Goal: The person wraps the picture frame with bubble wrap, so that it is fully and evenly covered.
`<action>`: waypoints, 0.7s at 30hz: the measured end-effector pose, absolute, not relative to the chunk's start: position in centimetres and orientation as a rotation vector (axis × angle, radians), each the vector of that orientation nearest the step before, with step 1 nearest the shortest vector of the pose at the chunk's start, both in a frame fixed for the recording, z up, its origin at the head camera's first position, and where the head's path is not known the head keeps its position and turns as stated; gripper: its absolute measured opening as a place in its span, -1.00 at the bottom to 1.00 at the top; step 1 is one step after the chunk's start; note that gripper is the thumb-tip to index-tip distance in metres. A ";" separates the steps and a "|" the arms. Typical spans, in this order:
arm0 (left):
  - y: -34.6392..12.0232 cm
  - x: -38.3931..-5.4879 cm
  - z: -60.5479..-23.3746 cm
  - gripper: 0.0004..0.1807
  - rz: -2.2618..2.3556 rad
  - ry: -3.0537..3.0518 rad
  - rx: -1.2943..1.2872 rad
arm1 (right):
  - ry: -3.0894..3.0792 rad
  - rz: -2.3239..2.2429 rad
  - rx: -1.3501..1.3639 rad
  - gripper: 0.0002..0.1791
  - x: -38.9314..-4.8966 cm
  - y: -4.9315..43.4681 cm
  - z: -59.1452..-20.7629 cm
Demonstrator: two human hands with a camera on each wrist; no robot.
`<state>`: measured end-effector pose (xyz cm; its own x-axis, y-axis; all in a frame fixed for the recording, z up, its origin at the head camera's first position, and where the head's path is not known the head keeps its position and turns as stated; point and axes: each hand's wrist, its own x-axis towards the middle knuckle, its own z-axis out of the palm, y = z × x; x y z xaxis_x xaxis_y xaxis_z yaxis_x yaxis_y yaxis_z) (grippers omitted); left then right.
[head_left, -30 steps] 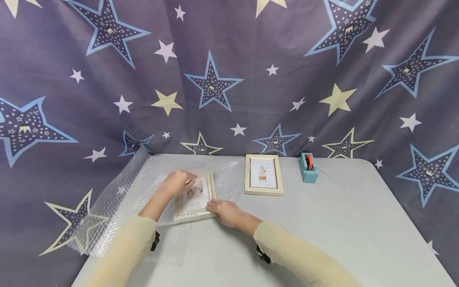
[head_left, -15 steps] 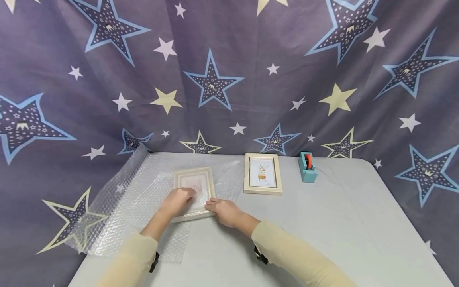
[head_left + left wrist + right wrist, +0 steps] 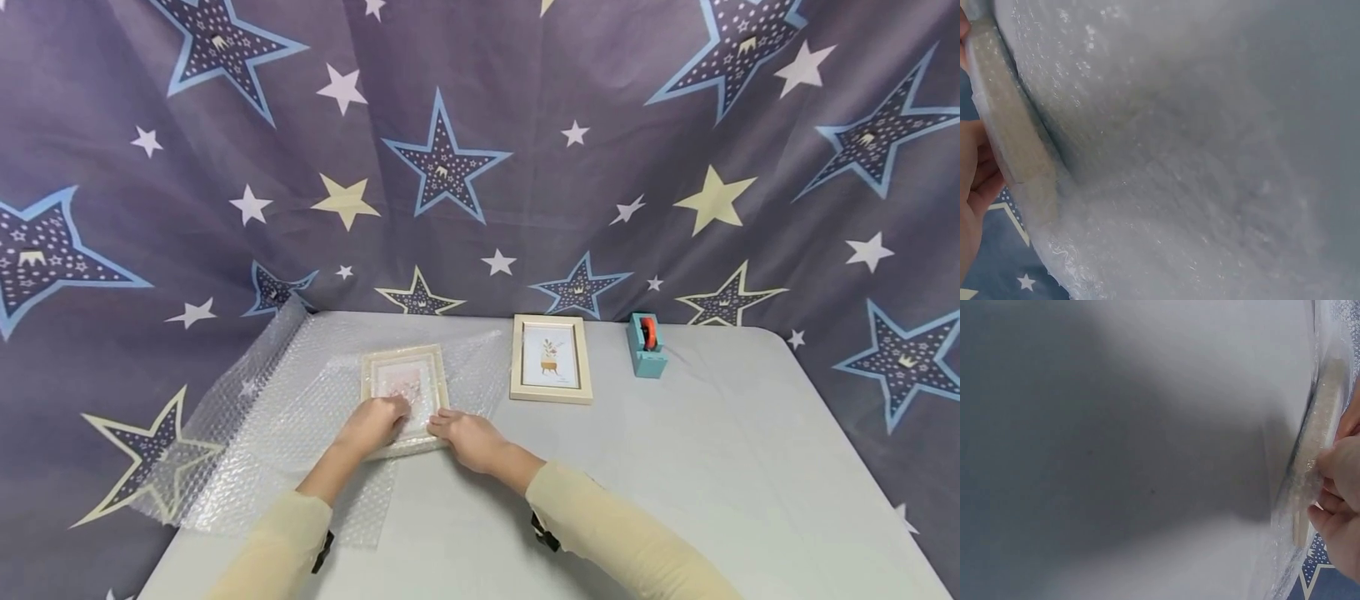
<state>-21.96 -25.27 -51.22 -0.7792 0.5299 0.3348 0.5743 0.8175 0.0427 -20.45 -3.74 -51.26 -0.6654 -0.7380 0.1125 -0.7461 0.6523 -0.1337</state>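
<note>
A cream picture frame [image 3: 441, 379], covered with clear bubble wrap [image 3: 300, 417], lies on the white table left of the middle. My left hand [image 3: 372, 425] rests over its near left part with bent fingers; I cannot tell whether they pinch the wrap. In the left wrist view, the left hand [image 3: 971, 187] has its fingertips against the wrap by the frame's edge [image 3: 1013, 112]. My right hand [image 3: 471, 439] grips the near right corner through the wrap. The right wrist view shows the right hand's thumb and fingers [image 3: 1329, 515] at the wrapped edge [image 3: 1319, 425].
A second cream picture frame [image 3: 551, 392] with a potted-plant print lies to the right, at the back. Beyond it stands a teal tape dispenser [image 3: 647, 354] with an orange roll. Loose wrap hangs over the table's left edge. A star-patterned curtain [image 3: 600, 183] rises behind.
My left hand has slid from the frame's upper part toward its near edge, over the wrap. The right hand has stayed at the corner. The head view has shifted slightly.
</note>
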 end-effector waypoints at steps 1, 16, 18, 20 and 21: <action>-25.3 -21.9 -51.2 -0.76 -0.209 -2.699 -0.842 | -2.816 0.260 1.263 -0.63 -20.4 -3.8 -51.2; -26.5 -19.0 -50.9 -0.48 -0.424 -2.971 -0.801 | -2.765 0.380 1.268 -0.64 -20.1 -3.8 -51.1; -26.5 -18.9 -51.0 -0.46 -0.420 -2.971 -0.802 | -2.760 0.394 1.267 -0.64 -20.1 -3.8 -51.2; -26.6 -18.8 -51.1 -0.46 -0.408 -2.973 -0.799 | -2.761 0.400 1.267 -0.64 -20.1 -3.8 -51.1; -26.6 -18.8 -51.1 -0.45 -0.401 -2.977 -0.794 | -2.759 0.405 1.269 -0.64 -20.2 -3.9 -51.1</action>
